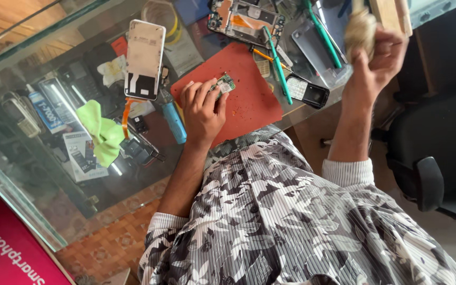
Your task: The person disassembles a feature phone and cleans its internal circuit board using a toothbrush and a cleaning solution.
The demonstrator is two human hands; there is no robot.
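Note:
My left hand rests on a red work mat and pinches a small green circuit board against it. My right hand is raised off to the right of the counter, closed around a blurred beige brush-like thing. Above the mat lies an opened phone with its insides showing. A teal tool lies across the mat's top right edge.
On the glass counter lie a white phone back panel, a green cloth, a blue cylinder, a small black keypad phone and a second teal tool. A black chair stands at the right.

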